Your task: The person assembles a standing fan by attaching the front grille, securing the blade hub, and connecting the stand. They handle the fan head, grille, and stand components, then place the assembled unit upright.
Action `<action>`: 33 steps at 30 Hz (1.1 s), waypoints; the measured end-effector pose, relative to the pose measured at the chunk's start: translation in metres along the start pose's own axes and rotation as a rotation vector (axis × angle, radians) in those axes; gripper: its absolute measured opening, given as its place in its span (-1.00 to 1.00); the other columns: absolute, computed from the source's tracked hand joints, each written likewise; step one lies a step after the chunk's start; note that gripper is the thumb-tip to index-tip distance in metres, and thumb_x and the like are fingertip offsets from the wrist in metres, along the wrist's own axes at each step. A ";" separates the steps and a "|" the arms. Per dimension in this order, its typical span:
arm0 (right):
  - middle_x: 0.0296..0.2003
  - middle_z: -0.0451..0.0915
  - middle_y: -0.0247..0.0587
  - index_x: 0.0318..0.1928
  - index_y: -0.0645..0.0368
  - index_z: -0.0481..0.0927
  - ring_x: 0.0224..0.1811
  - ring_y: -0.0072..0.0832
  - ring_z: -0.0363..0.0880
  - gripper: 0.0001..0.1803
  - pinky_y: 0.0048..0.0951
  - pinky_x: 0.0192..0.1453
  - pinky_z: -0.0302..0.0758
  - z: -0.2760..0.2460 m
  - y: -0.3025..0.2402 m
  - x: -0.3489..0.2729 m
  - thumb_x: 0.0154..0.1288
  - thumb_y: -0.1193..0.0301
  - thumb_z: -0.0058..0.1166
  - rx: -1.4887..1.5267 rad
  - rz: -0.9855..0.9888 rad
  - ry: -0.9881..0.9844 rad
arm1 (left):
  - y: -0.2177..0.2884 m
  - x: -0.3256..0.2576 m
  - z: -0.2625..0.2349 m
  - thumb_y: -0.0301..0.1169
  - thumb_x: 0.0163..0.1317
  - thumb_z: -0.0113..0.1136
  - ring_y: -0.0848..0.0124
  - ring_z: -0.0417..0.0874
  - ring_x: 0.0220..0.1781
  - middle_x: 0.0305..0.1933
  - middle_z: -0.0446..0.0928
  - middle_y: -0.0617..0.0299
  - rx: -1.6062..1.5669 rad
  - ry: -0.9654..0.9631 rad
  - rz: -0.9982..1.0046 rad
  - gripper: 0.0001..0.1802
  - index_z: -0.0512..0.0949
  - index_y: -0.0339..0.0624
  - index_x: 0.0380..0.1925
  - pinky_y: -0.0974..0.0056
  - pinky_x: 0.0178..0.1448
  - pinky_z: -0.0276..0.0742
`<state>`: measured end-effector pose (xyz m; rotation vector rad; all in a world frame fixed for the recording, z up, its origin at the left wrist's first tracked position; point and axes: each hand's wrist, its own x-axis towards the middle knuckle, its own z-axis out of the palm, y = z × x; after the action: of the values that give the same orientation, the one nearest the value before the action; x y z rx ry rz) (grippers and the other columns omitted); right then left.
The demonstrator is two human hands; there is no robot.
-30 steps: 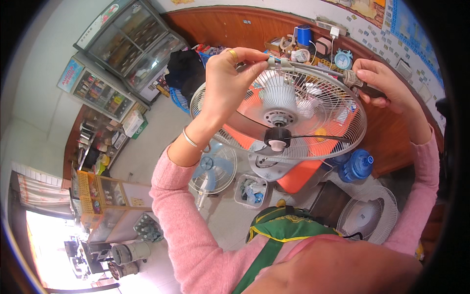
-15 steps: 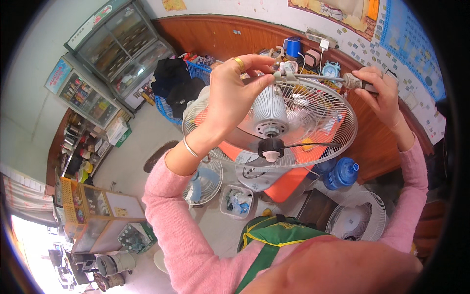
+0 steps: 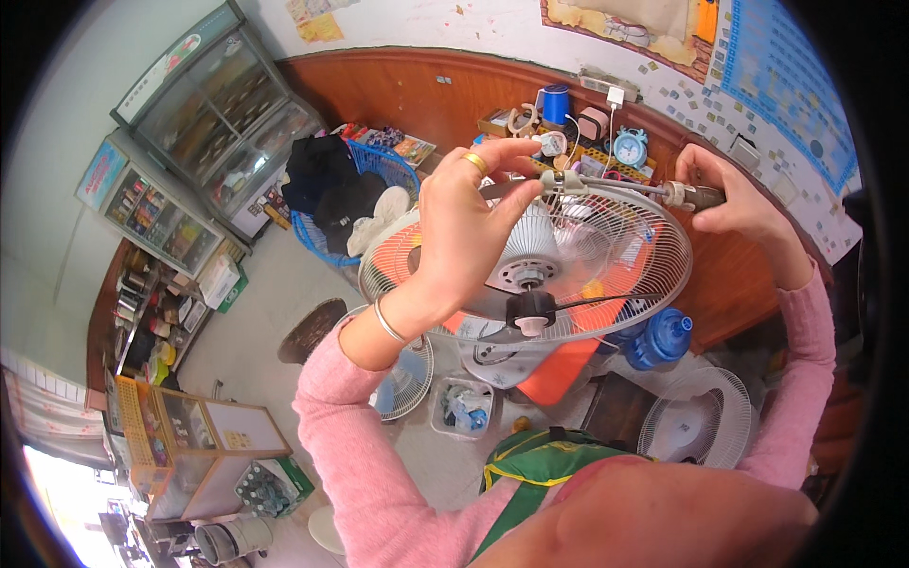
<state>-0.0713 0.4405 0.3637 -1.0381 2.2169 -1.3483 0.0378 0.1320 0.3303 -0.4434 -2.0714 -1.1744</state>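
Observation:
My left hand (image 3: pixel 459 232), with a ring and bracelet, is closed at the fan's top rim, thumb and fingers pinched around a pale clip (image 3: pixel 562 182). In my right hand (image 3: pixel 748 208) is a screwdriver (image 3: pixel 699 196) with a dark handle, its shaft pointing left to the clip. The tip is hidden at the clip, so I cannot tell if it sits in a screw. Below both hands stands the electric fan, its wire guard (image 3: pixel 653 275) around a motor and a black hub (image 3: pixel 531 311) with a pale end.
Beneath the fan is an orange surface (image 3: pixel 559 377). A blue water jug (image 3: pixel 660 338) and a loose round fan guard (image 3: pixel 696 421) lie to the right. A white bin (image 3: pixel 461 407) and another fan (image 3: pixel 405 377) stand below left. A blue basket (image 3: pixel 327 237) holds dark clothes.
The view has shifted, and the fan and hands sit slightly lower in the picture. My right fingers have changed their grip on the screwdriver, whose shaft now slopes down a little toward the handle.

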 end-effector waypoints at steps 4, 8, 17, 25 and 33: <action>-0.35 0.50 -0.35 -0.24 0.18 0.39 -0.35 -0.68 0.41 -0.62 -0.64 -0.33 0.32 -0.001 0.007 -0.003 -0.08 0.42 0.26 -0.241 -0.145 0.094 | -0.003 0.001 0.000 -0.69 0.00 0.30 0.59 0.55 -0.32 -0.26 0.65 0.23 0.035 0.012 0.056 -0.60 0.59 -0.25 -0.09 0.48 -0.25 0.50; -0.35 0.50 -0.29 -0.26 0.23 0.47 -0.31 -0.54 0.46 -0.69 -0.53 -0.20 0.37 0.005 0.013 -0.006 -0.05 0.46 0.25 -0.479 -0.411 0.266 | -0.001 -0.003 0.003 -0.70 -0.04 0.33 0.53 0.58 -0.32 -0.30 0.65 0.23 0.094 0.047 0.121 -0.56 0.59 -0.17 -0.10 0.41 -0.24 0.54; -0.36 0.47 -0.24 -0.18 0.29 0.56 -0.36 -0.48 0.46 -0.66 -0.49 -0.26 0.35 0.009 0.004 -0.011 0.10 0.30 0.20 -0.644 -0.423 0.273 | -0.001 -0.003 0.007 -0.71 -0.12 0.36 0.41 0.58 -0.30 -0.33 0.65 0.24 0.159 0.097 0.213 -0.54 0.59 -0.13 -0.13 0.37 -0.23 0.56; -0.61 0.49 -0.40 -0.15 0.23 0.48 -0.76 -0.73 0.36 -0.65 -0.75 -0.75 0.20 0.007 -0.007 -0.003 0.31 0.17 0.06 0.054 0.011 0.061 | -0.003 -0.001 0.012 -0.72 -0.12 0.34 0.42 0.57 -0.30 -0.33 0.66 0.27 0.140 0.109 0.252 -0.55 0.60 -0.14 -0.16 0.37 -0.29 0.55; -0.63 0.49 -0.33 -0.18 0.19 0.46 -0.75 -0.74 0.39 -0.71 -0.76 -0.75 0.27 0.002 -0.017 0.010 0.41 0.20 -0.06 0.174 0.227 -0.119 | 0.011 -0.006 0.027 -0.76 -0.20 0.32 0.41 0.51 -0.36 -0.34 0.65 0.31 0.243 0.007 0.376 -0.47 0.60 -0.15 -0.12 0.32 -0.18 0.44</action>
<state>-0.0698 0.4276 0.3782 -0.7592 2.0203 -1.3148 0.0374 0.1613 0.3232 -0.6733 -1.9813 -0.6945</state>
